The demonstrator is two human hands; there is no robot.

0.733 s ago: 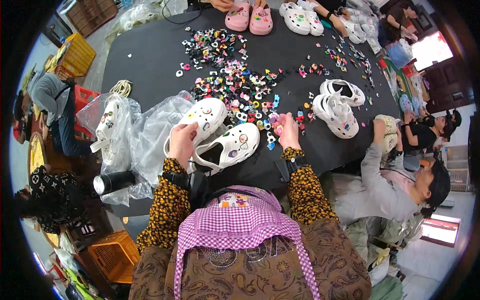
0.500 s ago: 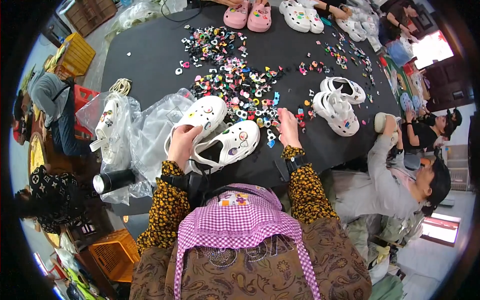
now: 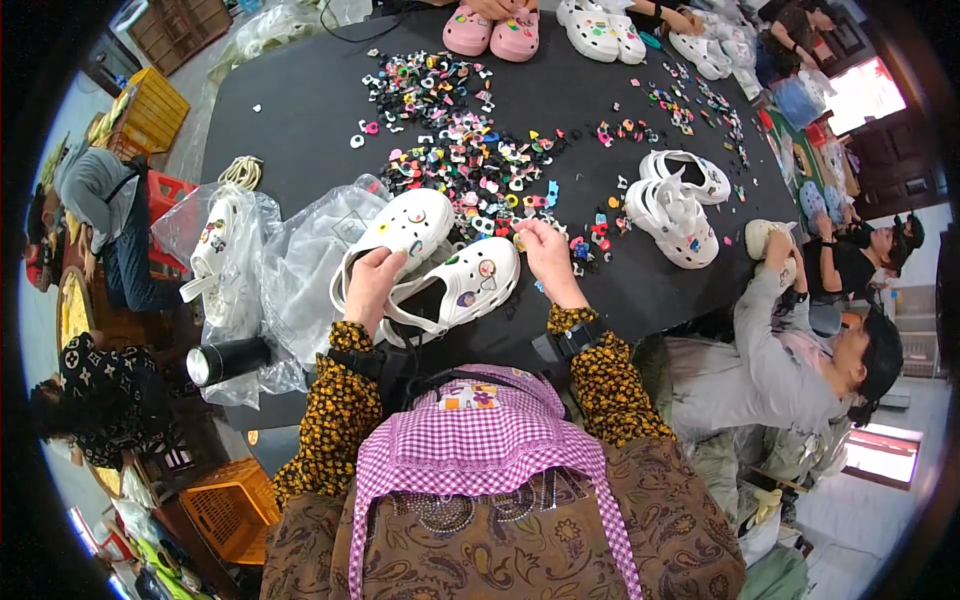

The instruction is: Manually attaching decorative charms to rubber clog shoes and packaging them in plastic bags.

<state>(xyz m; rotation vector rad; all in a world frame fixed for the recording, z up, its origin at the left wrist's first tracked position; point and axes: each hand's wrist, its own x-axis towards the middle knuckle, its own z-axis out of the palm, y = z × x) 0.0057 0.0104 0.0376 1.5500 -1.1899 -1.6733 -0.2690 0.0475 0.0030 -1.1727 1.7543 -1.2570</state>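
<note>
My left hand point(image 3: 371, 280) is closed on the white clog point(image 3: 412, 222) in front of me, thumb on its upper by the opening. Several small charms sit on that clog's toe. A second white clog point(image 3: 482, 292) with charms lies against it on the right. Just past that clog's toe, my right hand point(image 3: 550, 262) has its thumb and forefinger pinched at the edge of a heap of colourful shoe charms point(image 3: 490, 165). Whatever is between those fingertips is too small to make out.
On the black table point(image 3: 300, 110), a bagged white clog point(image 3: 212, 250) and a black cylinder point(image 3: 228, 362) lie left. Another pair of white clogs point(image 3: 675, 225) stands right. Across the table, another person's hands hold pink clogs point(image 3: 515, 38). A person in grey point(image 3: 780, 370) works at right.
My right hand has moved left toward the second clog's toe, and its outstretched fingers have closed into a pinch. My left hand keeps its grip on the clog.
</note>
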